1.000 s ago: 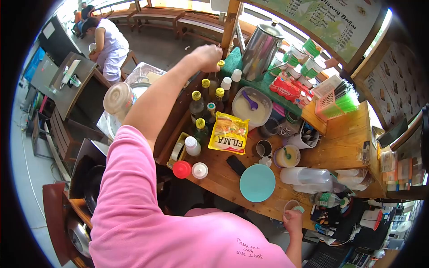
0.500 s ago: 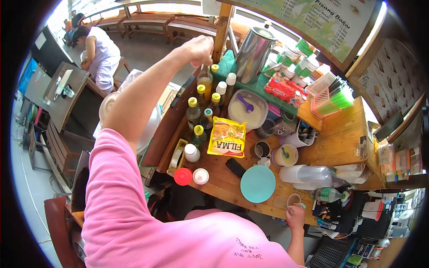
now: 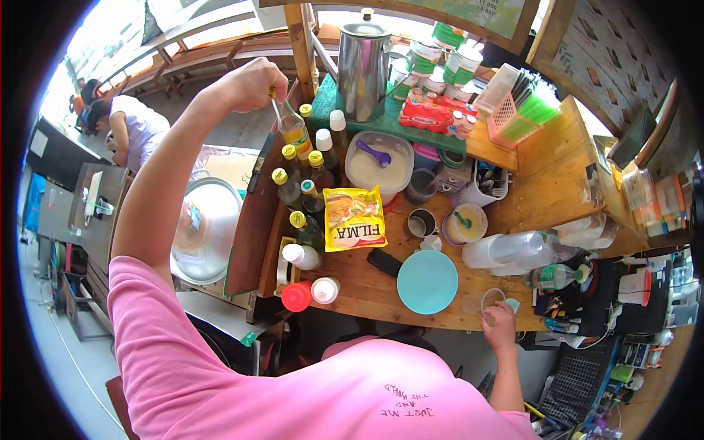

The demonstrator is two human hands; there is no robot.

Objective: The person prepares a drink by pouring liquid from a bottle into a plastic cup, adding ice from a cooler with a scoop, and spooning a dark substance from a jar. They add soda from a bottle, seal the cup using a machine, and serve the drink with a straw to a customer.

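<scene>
My left hand (image 3: pixel 253 84) is raised at the upper left, its fingers closed at the top of a tilted glass bottle (image 3: pixel 295 134) with yellow-orange liquid. Below it stand several dark bottles with yellow or white caps, such as one yellow-capped bottle (image 3: pixel 290 189). At the lower right, my right hand (image 3: pixel 500 324) grips a clear plastic cup (image 3: pixel 492 299) by its side, over the table edge. A turquoise plate (image 3: pixel 427 282) lies to the left of that cup. Near the middle is a yellow FILMA packet (image 3: pixel 355 220).
A tub of pale mixture (image 3: pixel 379 165) holds a purple scoop. Behind it rise a steel pitcher (image 3: pixel 363 73) and stacked cans (image 3: pixel 460 66). Red and white squeeze bottles (image 3: pixel 296 296) stand at the front edge. A round metal lid (image 3: pixel 220 249) lies left of the counter. Another person (image 3: pixel 136 128) is farther back.
The view has turned, so the counter sits further left and higher. My left hand remains at the bottle, which now looks more tilted. My right hand still holds the cup.
</scene>
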